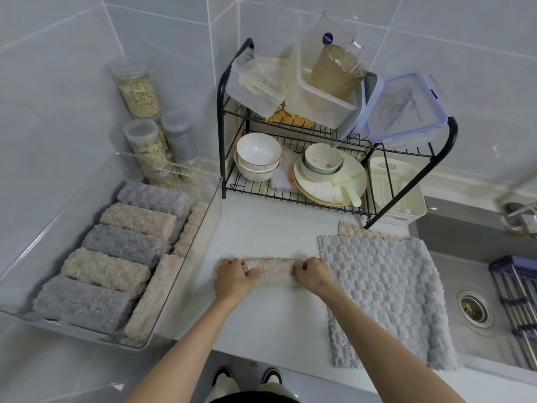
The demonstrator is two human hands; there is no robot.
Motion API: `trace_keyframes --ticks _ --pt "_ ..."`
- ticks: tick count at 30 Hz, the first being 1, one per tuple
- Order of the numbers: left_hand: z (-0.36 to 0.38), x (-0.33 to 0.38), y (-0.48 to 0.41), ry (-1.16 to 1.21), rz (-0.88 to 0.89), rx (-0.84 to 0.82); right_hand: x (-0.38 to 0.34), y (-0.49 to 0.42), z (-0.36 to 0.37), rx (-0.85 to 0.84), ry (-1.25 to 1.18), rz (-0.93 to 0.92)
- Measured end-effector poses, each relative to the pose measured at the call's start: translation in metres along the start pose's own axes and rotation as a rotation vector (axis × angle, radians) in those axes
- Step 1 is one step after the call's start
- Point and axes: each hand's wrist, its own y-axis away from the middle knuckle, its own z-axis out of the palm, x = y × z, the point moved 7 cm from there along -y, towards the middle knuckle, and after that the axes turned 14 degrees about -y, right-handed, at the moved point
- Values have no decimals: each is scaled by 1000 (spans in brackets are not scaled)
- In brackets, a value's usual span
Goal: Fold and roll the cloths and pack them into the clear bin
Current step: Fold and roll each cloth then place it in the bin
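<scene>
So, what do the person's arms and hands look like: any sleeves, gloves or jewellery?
The left hand and right hand are bare: no gloves, no rings visible. Both forearms are uncovered to the frame's bottom edge; no sleeve, watch or bracelet shows.

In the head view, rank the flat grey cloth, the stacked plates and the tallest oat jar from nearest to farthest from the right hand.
1. Flat grey cloth, beside the right hand.
2. Stacked plates, on the rack, behind.
3. Tallest oat jar, far-left corner.
</scene>
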Motion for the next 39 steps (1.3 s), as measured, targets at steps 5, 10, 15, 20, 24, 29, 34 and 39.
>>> trace_keyframes --ticks 5,10,15,20,24,29,34,39 --pt "-5 8 4 15 34 -50 -14 12 -1 -68 24 -74" --pt "-29 16 23 451 58 -106 -35 27 -28 -49 -230 -164" --pt "-86 23 36 735 83 -40 -99 55 -65 -18 -445 -384" --pt "-148 18 44 895 140 22 -169 79 -84 -32 -627 -582" --pt "-184 -8 48 842 176 64 -222 92 -71 -87 -610 -694" --pt "-201 -53 44 643 227 125 -283 95 -24 -121 -301 -825" --pt "-192 -78 15 288 198 175 -315 83 23 -91 36 -842" --pt "-159 -91 -17 180 182 122 -318 63 59 -87 293 -789"
